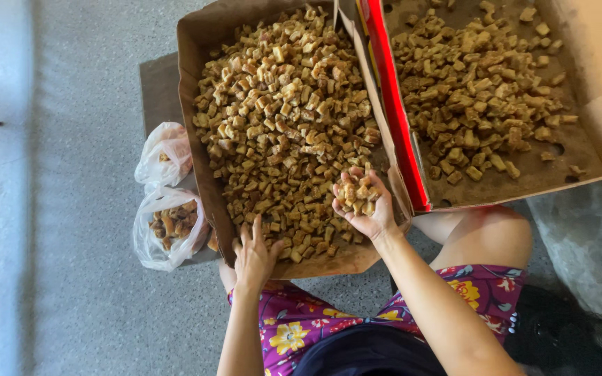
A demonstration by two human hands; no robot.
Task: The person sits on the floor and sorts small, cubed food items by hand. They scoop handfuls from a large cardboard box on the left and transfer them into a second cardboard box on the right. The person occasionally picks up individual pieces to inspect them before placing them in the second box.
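Head view: looking straight down at a seated person's lap, with two cardboard boxes of golden-brown chunks spread in front on a grey speckled floor.

Right hand: the right hand (pixel 362 203) is turned palm up and cupped, cradling a small heap of the brown chunks (pixel 357 193); it hovers over the near right corner of the left box (pixel 189 83).

Left hand: the left hand (pixel 254 256) lies palm down with fingers spread at the near edge of that same box, fingertips resting among the pieces; it grasps nothing that I can make out.

Where the pieces are: most sit in a thick layer in the left box, a thinner scatter lies in the right box (pixel 593 104) (the one with a red strip along its inner wall), and one scoop rests in the cupped palm.

How they will handle: my guess is that the cubes are light, dry and crumbly, loose like gravel, so they would spill from a flat hand; scooping from beneath with curled fingers looks like the sound way to lift them, rather than pinching single bits.

Beside the box: two thin clear plastic bags lie on the floor to the left, the nearer bag (pixel 168 226) holding some chunks, the farther bag (pixel 165 153) nearly slack.

Clothing: flowered purple shorts (pixel 294 327) cover the lap.
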